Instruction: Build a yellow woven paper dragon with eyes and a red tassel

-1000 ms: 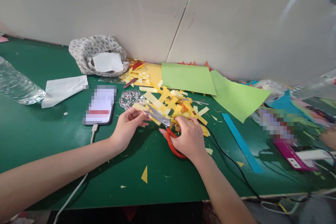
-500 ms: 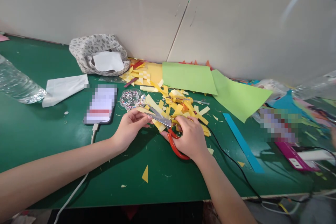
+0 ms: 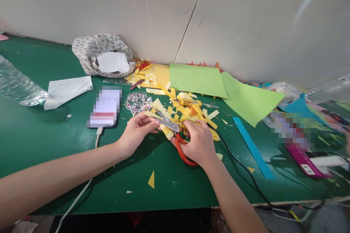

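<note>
Scissors are sitting in the right hand, blades parted at yellow paper; I'm seeing the left hand pinching that paper above the table, scraps lying just beyond.

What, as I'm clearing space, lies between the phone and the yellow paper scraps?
In the head view, a clear flower-shaped case, with the left hand just nearer the viewer.

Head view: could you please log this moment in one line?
left hand: holds yellow paper | right hand: holds scissors, blades apart | blue strip: right of right hand
</note>
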Motion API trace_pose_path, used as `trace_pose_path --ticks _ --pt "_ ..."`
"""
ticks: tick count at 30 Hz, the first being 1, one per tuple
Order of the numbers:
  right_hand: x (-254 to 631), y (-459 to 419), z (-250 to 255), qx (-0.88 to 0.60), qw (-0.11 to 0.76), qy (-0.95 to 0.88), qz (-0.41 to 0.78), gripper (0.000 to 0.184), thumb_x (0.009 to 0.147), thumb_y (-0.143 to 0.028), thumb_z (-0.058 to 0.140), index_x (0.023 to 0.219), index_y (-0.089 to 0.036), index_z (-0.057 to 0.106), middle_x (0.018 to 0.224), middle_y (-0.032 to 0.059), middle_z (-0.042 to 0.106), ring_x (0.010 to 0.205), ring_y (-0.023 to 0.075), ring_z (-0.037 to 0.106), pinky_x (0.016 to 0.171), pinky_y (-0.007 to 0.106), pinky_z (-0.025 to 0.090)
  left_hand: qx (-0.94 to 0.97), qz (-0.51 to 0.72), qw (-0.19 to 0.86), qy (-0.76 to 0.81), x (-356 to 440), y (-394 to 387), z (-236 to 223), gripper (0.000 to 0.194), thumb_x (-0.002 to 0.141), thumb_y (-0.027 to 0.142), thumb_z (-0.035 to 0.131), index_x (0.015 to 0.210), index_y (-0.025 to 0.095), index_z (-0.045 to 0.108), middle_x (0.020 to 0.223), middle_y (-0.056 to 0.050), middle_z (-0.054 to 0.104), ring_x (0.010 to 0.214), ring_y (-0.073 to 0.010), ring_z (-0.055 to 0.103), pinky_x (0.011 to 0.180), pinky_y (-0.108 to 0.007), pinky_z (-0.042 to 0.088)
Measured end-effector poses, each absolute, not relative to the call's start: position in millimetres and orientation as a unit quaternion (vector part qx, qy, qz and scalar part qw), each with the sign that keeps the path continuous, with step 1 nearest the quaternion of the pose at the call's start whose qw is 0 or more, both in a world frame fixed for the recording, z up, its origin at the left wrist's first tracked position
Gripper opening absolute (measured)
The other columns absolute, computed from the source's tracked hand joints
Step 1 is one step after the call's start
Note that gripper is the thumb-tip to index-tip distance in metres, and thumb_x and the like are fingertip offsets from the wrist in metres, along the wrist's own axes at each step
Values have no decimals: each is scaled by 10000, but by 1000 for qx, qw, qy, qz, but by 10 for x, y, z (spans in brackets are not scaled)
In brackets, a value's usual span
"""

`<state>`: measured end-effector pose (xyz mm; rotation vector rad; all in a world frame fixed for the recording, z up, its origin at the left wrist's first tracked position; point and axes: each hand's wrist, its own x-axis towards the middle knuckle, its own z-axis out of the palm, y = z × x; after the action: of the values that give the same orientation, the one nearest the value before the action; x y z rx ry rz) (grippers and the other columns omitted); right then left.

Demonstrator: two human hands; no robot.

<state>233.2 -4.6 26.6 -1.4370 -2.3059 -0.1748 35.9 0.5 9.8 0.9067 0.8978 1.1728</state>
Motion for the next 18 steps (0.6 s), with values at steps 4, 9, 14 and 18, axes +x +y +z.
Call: trace_pose_path --ticks 4,9,14,18 --pt "2321 -55 272 -514 217 -828 -58 225 697 -411 554 688 -210 454 589 1 557 550 162 517 786 358 396 383 511 669 379 350 18 79 138 707 269 730 747 170 642 682 7 686 665 -103 638 617 -193 496" --pt "2327 -63 284 -514 219 -828 -49 223 682 -386 554 635 -222 412 541 -24 517 513 142 480 815 359 394 371 508 688 363 343 16 89 121 710 254 734 735 173 648 681 14 689 639 -88 629 615 -183 500" --pt "2327 -69 290 -509 230 -828 -42 255 680 -391 566 621 -226 381 522 -35 498 480 127 432 811 363 397 363 508 695 356 343 16 102 111 706 238 739 731 170 654 676 16 680 624 -79 620 607 -172 502" --pt "2320 -69 291 -509 229 -829 -39 259 670 -378 565 617 -232 357 497 -43 480 464 129 431 806 358 402 362 511 694 355 341 19 110 122 704 246 740 763 173 662 709 14 679 626 -79 617 609 -173 507"
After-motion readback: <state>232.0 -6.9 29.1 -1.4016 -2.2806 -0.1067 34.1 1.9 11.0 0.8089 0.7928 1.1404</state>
